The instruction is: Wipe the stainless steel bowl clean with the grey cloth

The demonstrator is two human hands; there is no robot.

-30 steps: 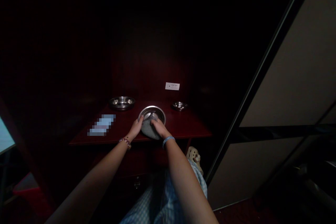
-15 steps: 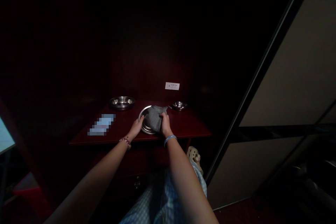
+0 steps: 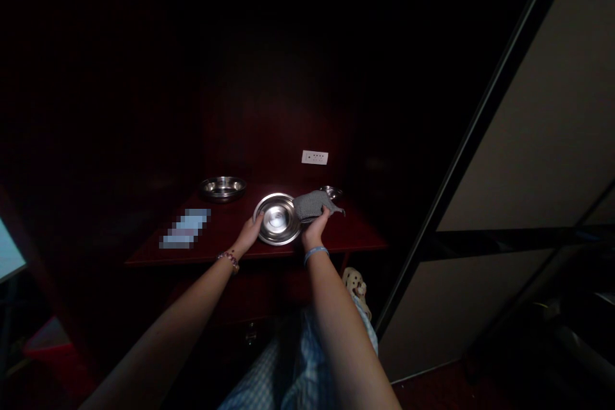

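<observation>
A round stainless steel plate (image 3: 277, 220) is tilted toward me above the front of the dark red desk (image 3: 225, 237). My left hand (image 3: 250, 232) grips its left rim, thumb on the inner side. In my right hand (image 3: 317, 224) is a bunched grey cloth (image 3: 311, 205), its upper part resting at the plate's right rim and a corner sticking out to the right. The fingers of that hand are partly hidden under the cloth. The inside of the plate shows bare and shiny.
Steel dishes (image 3: 223, 188) stand at the back left, and a small steel bowl (image 3: 331, 192) sits behind the cloth. A blurred flat item (image 3: 186, 229) lies on the left. A socket (image 3: 315, 157) is on the back wall; a beige clog (image 3: 354, 283) shows below right.
My right hand has moved the cloth rightward off the plate's inside to its right rim, baring the inner surface. The left hand and plate stay nearly in place.
</observation>
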